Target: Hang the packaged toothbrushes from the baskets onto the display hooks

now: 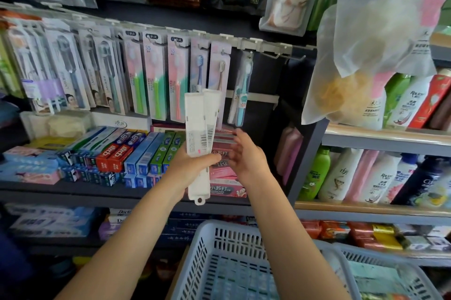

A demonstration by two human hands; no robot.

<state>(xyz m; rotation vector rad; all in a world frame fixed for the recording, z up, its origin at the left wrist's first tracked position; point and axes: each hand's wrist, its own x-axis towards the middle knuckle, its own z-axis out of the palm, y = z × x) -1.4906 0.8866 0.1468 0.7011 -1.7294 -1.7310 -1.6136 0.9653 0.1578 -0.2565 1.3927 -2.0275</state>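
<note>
My left hand (192,165) grips two white packaged toothbrushes (199,133), fanned apart, backs facing me, hang holes at the bottom end. Just to their right my right hand (246,153) is held with fingers relaxed and spread, holding nothing. A rail of display hooks (275,51) runs across the rack above; many toothbrush packs (156,79) hang on its left and middle part, and a blue pack (241,94) is the rightmost one. The hooks right of it are bare. Two pale blue baskets (219,251) stand below my arms.
Toothpaste boxes (117,155) fill the shelf under the hooks, with red boxes behind my hands. Shampoo bottles (341,177) line the shelves on the right. A translucent plastic bag (366,55) hangs at the upper right, beside the bare hooks. The right basket (380,273) holds teal packs.
</note>
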